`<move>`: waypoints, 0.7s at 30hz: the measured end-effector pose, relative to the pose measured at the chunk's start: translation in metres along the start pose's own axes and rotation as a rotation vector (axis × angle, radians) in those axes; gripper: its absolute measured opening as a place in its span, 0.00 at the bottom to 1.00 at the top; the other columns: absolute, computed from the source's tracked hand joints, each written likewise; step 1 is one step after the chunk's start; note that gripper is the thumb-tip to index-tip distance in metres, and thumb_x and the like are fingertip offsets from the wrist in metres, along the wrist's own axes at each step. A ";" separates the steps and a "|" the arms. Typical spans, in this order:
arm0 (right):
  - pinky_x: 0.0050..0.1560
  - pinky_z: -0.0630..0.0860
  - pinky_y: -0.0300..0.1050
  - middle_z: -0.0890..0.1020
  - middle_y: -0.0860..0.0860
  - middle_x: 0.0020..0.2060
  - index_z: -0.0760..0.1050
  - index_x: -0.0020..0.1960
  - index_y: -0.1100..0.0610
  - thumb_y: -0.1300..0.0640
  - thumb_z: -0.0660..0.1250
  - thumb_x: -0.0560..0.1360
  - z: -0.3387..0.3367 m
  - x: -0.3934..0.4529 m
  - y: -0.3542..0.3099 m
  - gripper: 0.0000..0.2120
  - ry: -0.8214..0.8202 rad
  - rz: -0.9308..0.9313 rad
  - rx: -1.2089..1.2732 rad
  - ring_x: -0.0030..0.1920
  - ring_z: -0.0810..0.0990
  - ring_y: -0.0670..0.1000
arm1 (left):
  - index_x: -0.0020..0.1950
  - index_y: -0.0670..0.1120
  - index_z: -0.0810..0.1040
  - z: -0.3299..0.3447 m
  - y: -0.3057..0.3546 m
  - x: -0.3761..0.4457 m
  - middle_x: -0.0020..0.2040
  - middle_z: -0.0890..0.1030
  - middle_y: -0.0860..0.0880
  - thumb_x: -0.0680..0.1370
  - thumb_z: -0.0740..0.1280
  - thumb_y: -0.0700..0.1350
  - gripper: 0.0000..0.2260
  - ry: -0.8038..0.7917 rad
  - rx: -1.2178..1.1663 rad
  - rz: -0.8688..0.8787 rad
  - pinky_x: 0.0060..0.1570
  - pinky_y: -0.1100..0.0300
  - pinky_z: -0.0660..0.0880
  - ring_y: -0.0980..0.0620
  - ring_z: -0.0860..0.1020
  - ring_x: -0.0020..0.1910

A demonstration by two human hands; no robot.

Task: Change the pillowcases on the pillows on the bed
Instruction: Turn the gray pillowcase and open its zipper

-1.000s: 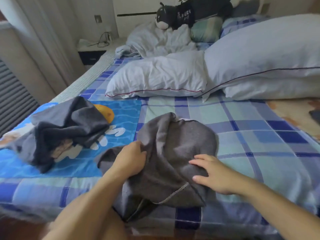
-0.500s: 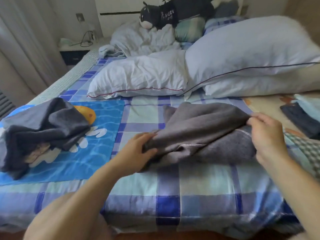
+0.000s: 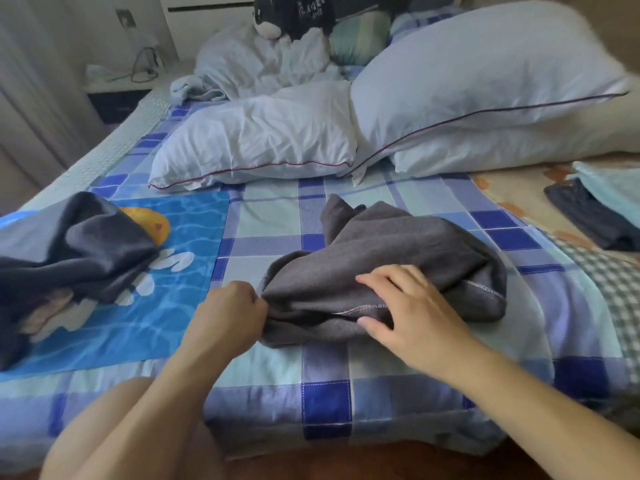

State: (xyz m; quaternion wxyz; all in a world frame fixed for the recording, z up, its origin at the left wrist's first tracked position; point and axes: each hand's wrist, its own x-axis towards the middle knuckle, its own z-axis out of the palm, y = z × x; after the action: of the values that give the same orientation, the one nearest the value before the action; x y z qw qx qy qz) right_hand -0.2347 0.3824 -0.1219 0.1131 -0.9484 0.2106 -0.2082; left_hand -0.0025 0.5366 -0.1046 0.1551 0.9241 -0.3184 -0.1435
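Note:
A grey pillowcase [image 3: 391,258] lies bunched on the checked bed sheet [image 3: 325,403] in front of me. My left hand [image 3: 230,317] grips its left end with curled fingers. My right hand [image 3: 412,313] lies on the stitched hem, thumb under the edge and fingers on top. A second dark pillowcase [image 3: 79,251] lies crumpled at the left on a blue printed cloth [image 3: 180,306]. Bare white pillows lie behind: one [image 3: 263,140] in the middle, a large one [image 3: 485,71] stacked on another [image 3: 519,147] at the right.
A rumpled pale quilt [image 3: 256,64] and a black plush toy [image 3: 291,15] sit at the headboard. Folded dark and light cloths [image 3: 595,209] lie at the right edge. A nightstand [image 3: 117,91] with cables stands left of the bed.
My right hand let go of the pillowcase's right end and moved left onto the hem. The left hand kept its grip on the left end. The view shifted slightly.

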 end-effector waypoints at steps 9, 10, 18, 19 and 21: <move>0.45 0.73 0.46 0.76 0.50 0.39 0.73 0.38 0.61 0.67 0.69 0.71 -0.019 -0.002 -0.005 0.06 0.272 -0.038 0.111 0.42 0.74 0.53 | 0.41 0.45 0.73 0.014 0.010 0.003 0.37 0.80 0.45 0.76 0.70 0.52 0.12 0.032 -0.484 -0.028 0.37 0.52 0.75 0.44 0.79 0.39; 0.44 0.73 0.46 0.76 0.51 0.38 0.72 0.37 0.62 0.67 0.68 0.70 -0.023 -0.003 -0.005 0.05 0.307 -0.056 0.108 0.42 0.74 0.53 | 0.41 0.46 0.71 0.019 0.013 0.002 0.39 0.79 0.46 0.76 0.70 0.52 0.13 0.035 -0.388 0.010 0.36 0.53 0.69 0.44 0.78 0.41; 0.40 0.71 0.51 0.78 0.55 0.36 0.74 0.38 0.61 0.63 0.63 0.71 -0.030 -0.006 0.028 0.04 0.543 0.292 0.000 0.41 0.75 0.59 | 0.48 0.40 0.72 0.017 0.000 0.019 0.48 0.78 0.42 0.79 0.64 0.49 0.12 -0.022 -0.036 -0.025 0.42 0.50 0.73 0.37 0.79 0.49; 0.42 0.69 0.51 0.79 0.56 0.37 0.74 0.38 0.60 0.60 0.62 0.72 -0.034 -0.006 0.040 0.06 0.552 0.396 -0.004 0.42 0.75 0.60 | 0.47 0.38 0.75 0.016 -0.001 0.019 0.45 0.82 0.40 0.80 0.64 0.47 0.11 -0.069 -0.149 -0.031 0.42 0.46 0.78 0.38 0.82 0.46; 0.45 0.68 0.53 0.79 0.59 0.38 0.75 0.39 0.61 0.58 0.60 0.73 -0.043 -0.007 0.066 0.08 0.536 0.460 -0.125 0.44 0.74 0.63 | 0.45 0.38 0.80 0.013 0.005 0.012 0.40 0.85 0.39 0.81 0.66 0.41 0.08 -0.193 -0.496 -0.042 0.46 0.42 0.83 0.42 0.84 0.38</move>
State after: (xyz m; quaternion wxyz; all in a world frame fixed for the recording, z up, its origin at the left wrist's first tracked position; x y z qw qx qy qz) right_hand -0.2831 0.3215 -0.1060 0.0393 -0.7931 0.4529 -0.4053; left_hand -0.0010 0.5233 -0.1167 0.3430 0.8461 -0.2678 -0.3079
